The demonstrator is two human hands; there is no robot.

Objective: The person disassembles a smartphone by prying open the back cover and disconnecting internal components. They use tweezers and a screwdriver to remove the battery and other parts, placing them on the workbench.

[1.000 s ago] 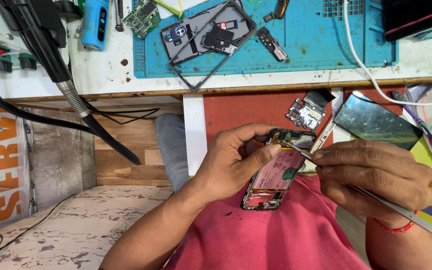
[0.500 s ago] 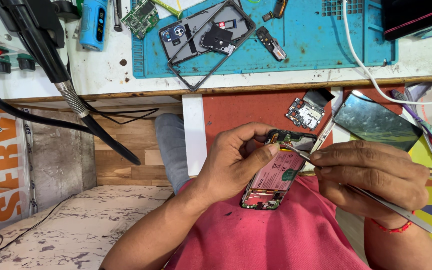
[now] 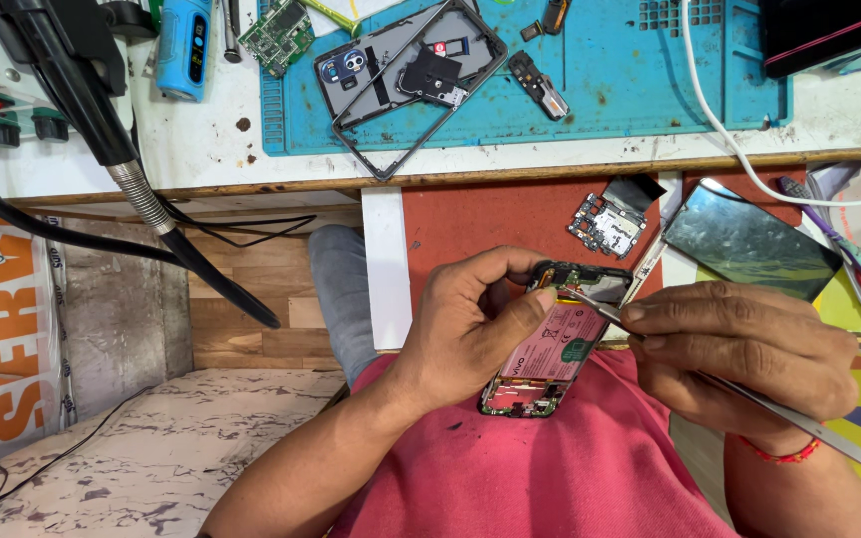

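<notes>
My left hand (image 3: 475,329) grips an opened phone (image 3: 550,349) with a pink battery and green circuit parts, held above my lap against a red shirt. My right hand (image 3: 739,354) pinches a pair of metal tweezers (image 3: 719,384), whose tips touch the upper end of the phone near my left thumb. The tweezers' long end sticks out past my right wrist, which wears a red thread band.
A blue work mat (image 3: 640,80) on the bench carries a phone back frame (image 3: 406,75), a small circuit board (image 3: 276,30) and loose parts. An open drawer holds a board (image 3: 605,224) and a dark screen panel (image 3: 749,239). A black hose (image 3: 142,199) hangs at left.
The tweezers' tips have shifted slightly along the phone's top end. Both hands stay in nearly the same place.
</notes>
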